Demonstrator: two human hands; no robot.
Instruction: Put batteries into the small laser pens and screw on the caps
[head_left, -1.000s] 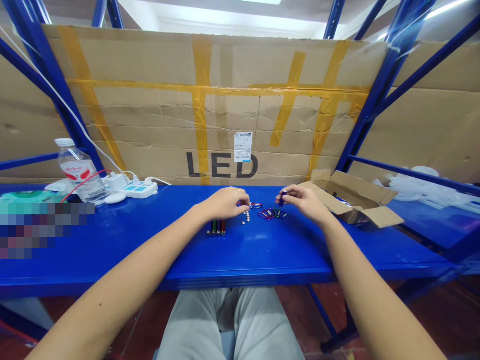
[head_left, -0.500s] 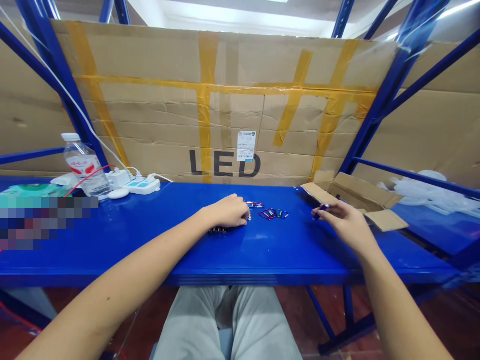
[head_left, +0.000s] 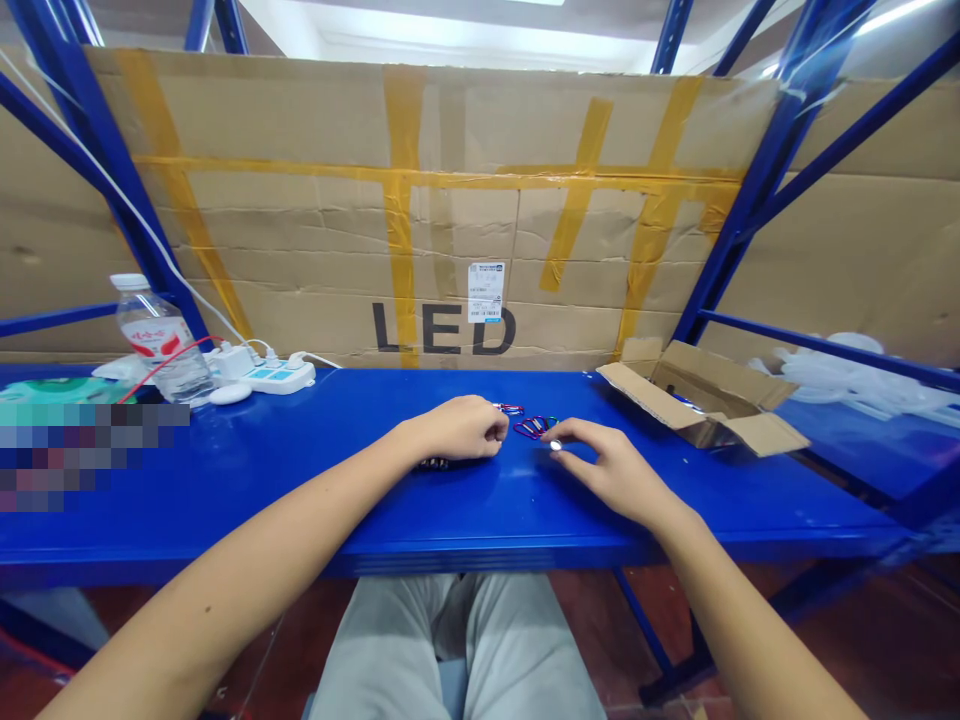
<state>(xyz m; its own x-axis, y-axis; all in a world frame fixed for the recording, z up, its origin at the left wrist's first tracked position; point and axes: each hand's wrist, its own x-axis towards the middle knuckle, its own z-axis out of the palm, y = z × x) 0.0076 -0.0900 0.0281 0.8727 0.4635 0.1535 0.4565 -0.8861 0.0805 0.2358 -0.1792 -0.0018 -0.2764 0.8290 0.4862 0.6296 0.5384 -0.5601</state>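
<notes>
My left hand (head_left: 466, 430) rests on the blue table with its fingers curled in; whatever they may hold is hidden. Partly covered by its wrist, several small shiny metal pieces (head_left: 435, 463) lie on the tabletop. My right hand (head_left: 611, 470) pinches a small shiny piece (head_left: 556, 445) between thumb and fingertips, with a bright whitish face showing; its kind is too small to tell. Just behind those fingertips lies a fanned row of coloured carabiners (head_left: 529, 428), part of it hidden by the hand. More red and blue metallic pieces (head_left: 513, 409) lie beyond my left knuckles.
An open cardboard box (head_left: 660, 400) stands at the right rear, with dark and blue items inside. White plastic wrapping (head_left: 855, 375) lies farther right. At the left are a water bottle (head_left: 161, 345) and a power strip (head_left: 281, 376) with cables. A large carton (head_left: 322, 260) backs the table.
My right hand has moved left from beside the cardboard box to the carabiners, carrying the small piece. My left hand stays nearly in place, its fingers curled a little more.
</notes>
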